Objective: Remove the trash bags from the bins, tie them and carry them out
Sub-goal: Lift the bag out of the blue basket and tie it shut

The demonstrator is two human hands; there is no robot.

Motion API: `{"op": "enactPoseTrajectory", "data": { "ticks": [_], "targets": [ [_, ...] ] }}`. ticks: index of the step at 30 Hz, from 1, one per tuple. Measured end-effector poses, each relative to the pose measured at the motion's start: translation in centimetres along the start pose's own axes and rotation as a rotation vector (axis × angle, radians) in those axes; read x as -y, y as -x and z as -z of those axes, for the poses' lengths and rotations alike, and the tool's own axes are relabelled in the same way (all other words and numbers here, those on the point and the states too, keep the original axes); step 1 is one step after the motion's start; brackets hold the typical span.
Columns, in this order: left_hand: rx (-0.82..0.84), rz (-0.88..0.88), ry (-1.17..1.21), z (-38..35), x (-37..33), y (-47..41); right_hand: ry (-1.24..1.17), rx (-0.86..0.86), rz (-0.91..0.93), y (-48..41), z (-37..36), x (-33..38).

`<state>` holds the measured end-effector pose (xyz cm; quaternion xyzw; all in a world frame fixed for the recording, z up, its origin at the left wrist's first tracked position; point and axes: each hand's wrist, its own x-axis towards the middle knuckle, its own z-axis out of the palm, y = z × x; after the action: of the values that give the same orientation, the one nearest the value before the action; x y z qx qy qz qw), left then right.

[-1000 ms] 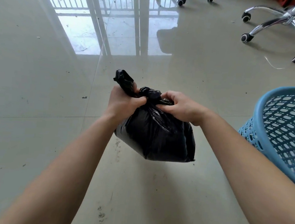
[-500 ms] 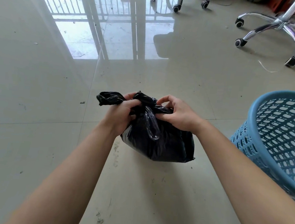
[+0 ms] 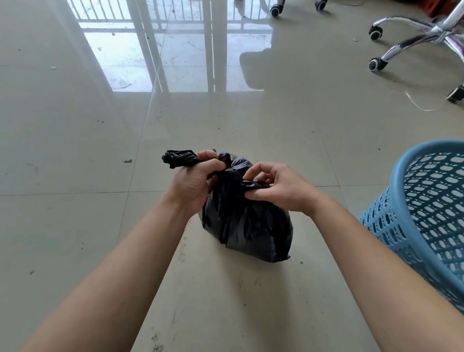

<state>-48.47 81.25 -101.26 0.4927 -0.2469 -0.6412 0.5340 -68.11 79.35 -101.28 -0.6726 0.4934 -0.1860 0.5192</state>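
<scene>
A full black trash bag (image 3: 249,225) rests on the tiled floor in front of me. My left hand (image 3: 193,183) grips one twisted end of the bag's neck, and the loose tail sticks out to the left of my fist. My right hand (image 3: 277,188) pinches the other strand of the neck between thumb and fingers, with the other fingers raised. Both hands meet at the top of the bag, where the plastic is gathered. A blue perforated plastic bin (image 3: 440,222) stands at the right with no bag visible inside.
A chrome five-star office chair base (image 3: 433,42) on castors stands at the far right. More chair castors (image 3: 276,10) sit at the top centre. A thin white strand (image 3: 416,103) lies on the floor near the chair. The glossy floor reflects a window and railing.
The bag has come down from mid-air onto the floor. My left hand's tail now points left instead of up, and my right hand has loosened into a pinch.
</scene>
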Motion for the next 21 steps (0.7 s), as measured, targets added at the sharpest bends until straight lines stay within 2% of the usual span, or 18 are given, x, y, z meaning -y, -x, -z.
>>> {"op": "enactPoseTrajectory", "data": {
  "ticks": [4,8,11,17,21],
  "targets": [
    [0.057,-0.046,-0.041,0.6,0.3,-0.2,0.013,0.044,-0.103,0.3,0.6,0.1],
    [0.068,-0.064,-0.053,1.0,0.5,-0.3,-0.123,-0.162,-0.070,0.1,0.7,0.0],
    [0.058,-0.046,-0.053,1.1,0.6,-0.3,-0.104,-0.266,-0.027,-0.2,0.7,-0.1],
    [0.032,-0.016,-0.090,1.4,1.3,-0.3,-0.168,-0.140,-0.051,-0.3,1.0,0.3],
    [0.084,-0.011,-0.115,1.5,1.4,-0.4,-0.196,-0.005,-0.042,0.1,0.5,0.8]
  ]
}}
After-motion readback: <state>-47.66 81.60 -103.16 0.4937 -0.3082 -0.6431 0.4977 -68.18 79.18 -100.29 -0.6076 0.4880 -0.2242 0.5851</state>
